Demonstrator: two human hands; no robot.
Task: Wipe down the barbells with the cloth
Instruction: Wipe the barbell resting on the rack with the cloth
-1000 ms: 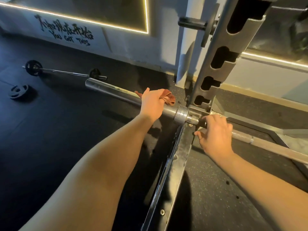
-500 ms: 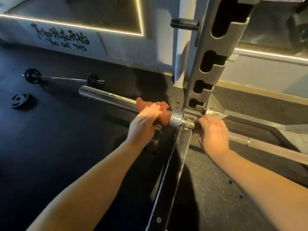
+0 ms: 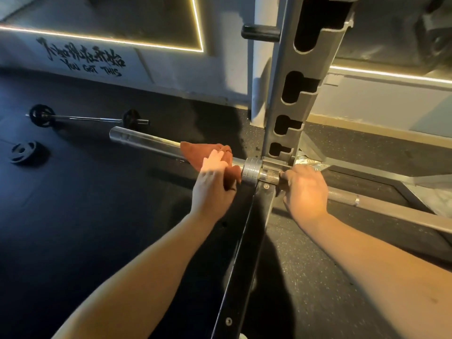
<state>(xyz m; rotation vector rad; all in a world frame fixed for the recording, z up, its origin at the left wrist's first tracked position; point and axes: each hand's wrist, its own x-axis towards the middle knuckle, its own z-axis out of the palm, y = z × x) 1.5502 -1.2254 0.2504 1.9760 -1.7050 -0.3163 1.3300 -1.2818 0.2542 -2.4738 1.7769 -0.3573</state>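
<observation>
Wiping looked partway done: your left hand [image 3: 212, 189] clenched the cloth [image 3: 200, 152] around the left sleeve of the racked barbell [image 3: 146, 144], your right hand [image 3: 305, 192] gripped its shaft, and the far-left floor barbell [image 3: 85, 117] seemingly remained.

Glossy smooth metal barbell [image 3: 146, 142], matt rust-coloured fabric cloth [image 3: 200, 152], speckled rough rubber floor [image 3: 318, 277].

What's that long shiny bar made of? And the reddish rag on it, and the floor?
The bar looks like metal, probably polished steel: it is silvery and mirrors the light. The rag looks like soft fabric, maybe microfibre or a suede-like cloth: it is matte, and it folds and bunches under the left hand. The floor looks like rubber matting: dark and dull, with pale specks.
</observation>
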